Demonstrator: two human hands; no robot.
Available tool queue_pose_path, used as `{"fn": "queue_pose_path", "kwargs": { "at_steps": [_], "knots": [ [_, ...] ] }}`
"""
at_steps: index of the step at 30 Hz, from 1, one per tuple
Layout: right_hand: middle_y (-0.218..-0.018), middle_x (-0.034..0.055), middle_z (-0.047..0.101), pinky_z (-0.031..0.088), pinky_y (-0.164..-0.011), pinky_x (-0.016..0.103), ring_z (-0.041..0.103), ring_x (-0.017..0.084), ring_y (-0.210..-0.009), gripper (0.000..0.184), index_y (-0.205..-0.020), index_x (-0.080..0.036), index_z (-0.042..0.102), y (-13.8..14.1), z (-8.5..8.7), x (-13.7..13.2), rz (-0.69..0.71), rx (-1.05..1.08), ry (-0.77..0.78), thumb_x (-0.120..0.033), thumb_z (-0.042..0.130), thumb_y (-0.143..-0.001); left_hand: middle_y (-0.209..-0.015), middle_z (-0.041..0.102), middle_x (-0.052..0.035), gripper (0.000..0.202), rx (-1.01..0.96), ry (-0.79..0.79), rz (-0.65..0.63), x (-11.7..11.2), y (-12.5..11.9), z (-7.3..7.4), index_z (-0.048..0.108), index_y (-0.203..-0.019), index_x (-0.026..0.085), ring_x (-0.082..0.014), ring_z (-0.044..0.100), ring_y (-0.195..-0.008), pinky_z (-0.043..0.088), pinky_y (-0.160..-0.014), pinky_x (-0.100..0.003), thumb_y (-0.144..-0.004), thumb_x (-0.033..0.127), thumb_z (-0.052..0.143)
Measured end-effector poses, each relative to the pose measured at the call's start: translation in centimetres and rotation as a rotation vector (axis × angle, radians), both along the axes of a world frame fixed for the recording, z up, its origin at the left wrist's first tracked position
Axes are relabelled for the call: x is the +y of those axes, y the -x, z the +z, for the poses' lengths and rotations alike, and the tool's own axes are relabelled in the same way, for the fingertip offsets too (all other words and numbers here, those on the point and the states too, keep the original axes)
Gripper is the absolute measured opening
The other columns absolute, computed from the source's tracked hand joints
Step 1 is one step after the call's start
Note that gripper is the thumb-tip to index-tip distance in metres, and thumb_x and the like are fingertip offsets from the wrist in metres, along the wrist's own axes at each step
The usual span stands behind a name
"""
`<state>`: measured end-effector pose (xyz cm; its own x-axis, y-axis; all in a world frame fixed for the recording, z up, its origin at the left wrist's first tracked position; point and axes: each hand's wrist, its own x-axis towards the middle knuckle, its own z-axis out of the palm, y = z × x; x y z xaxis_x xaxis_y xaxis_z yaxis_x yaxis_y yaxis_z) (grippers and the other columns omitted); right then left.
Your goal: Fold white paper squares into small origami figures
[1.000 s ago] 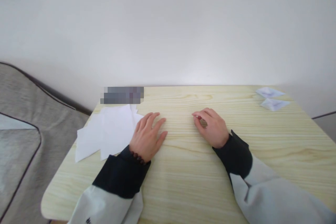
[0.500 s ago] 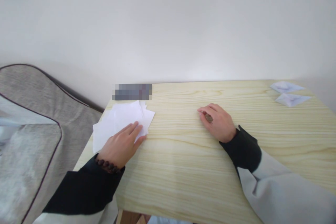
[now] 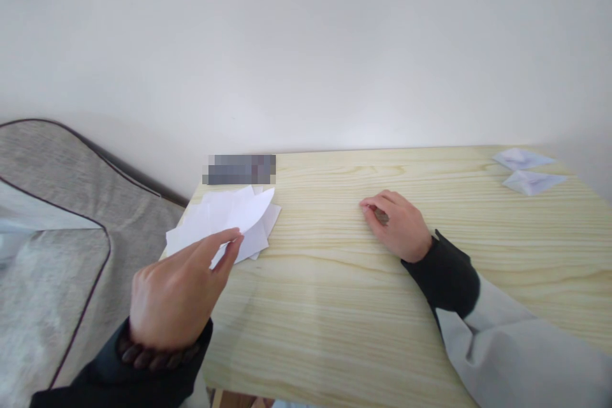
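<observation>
My left hand [image 3: 186, 287], with a dark beaded bracelet at the wrist, pinches the near edge of a white sheet of paper [image 3: 258, 210] between thumb and fingers. The sheet is raised and curved above a loose, fanned pile of white paper [image 3: 203, 217] on the left of the table. My right hand [image 3: 396, 223] rests on the bare tabletop to the right of the pile. Its fingers are curled and the thumb tip meets the index finger; I see nothing held there.
Two folded paper boats [image 3: 533, 182] lie at the far right of the light wood table [image 3: 325, 306]. A blurred-out dark rectangular thing [image 3: 239, 169] sits behind the paper pile. A grey sofa [image 3: 138, 217] stands left of the table, and a white wall [image 3: 335, 51] rises behind.
My left hand has gone from lying flat on the pile to pinching a sheet and lifting its edge, moving up and toward me. My right hand has stayed in place.
</observation>
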<state>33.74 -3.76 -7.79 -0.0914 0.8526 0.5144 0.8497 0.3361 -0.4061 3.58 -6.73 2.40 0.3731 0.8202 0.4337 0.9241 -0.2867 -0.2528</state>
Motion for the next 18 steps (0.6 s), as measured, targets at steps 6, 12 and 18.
{"fn": "queue_pose_path", "kwargs": {
  "at_steps": [6, 12, 18],
  "knots": [
    [-0.084, 0.0060, 0.066, 0.048, -0.072, 0.031, 0.059, 0.018, -0.079, 0.018, -0.091, -0.017, 0.064, 0.0, 0.2, -0.1, 0.022, 0.116, 0.053, -0.025, 0.049, -0.084, -0.072, 0.073, 0.0046, 0.007, -0.386, -0.199, -0.177, 0.7, -3.5, 1.1, 0.067, -0.085, 0.021, -0.0105, 0.065, -0.055, 0.045, -0.053, -0.019, -0.082, 0.022, 0.061],
    [-0.111, 0.0104, 0.064, 0.049, -0.063, 0.030, 0.060, 0.017, -0.074, 0.043, -0.118, -0.016, 0.050, -1.0, 0.6, -0.2, 0.055, 0.422, 0.173, -0.039, 0.055, -0.082, -0.075, 0.071, 0.0003, 0.012, -1.177, 0.288, -0.310, 5.7, -9.4, -4.6, 0.066, -0.080, 0.018, -0.0122, 0.066, -0.066, 0.050, -0.061, -0.019, -0.078, 0.030, 0.063],
    [-0.082, 0.0059, 0.070, 0.051, -0.057, 0.028, 0.064, 0.018, -0.067, 0.033, -0.097, -0.017, 0.062, -1.5, 0.4, -0.1, 0.068, 0.819, 0.290, -0.044, 0.061, -0.078, -0.068, 0.069, -0.0012, 0.039, -1.632, 0.641, -0.253, 8.0, -11.6, -7.6, 0.055, -0.100, 0.016, -0.0112, 0.060, -0.052, 0.043, -0.045, -0.018, -0.074, 0.044, 0.064]
  ]
}}
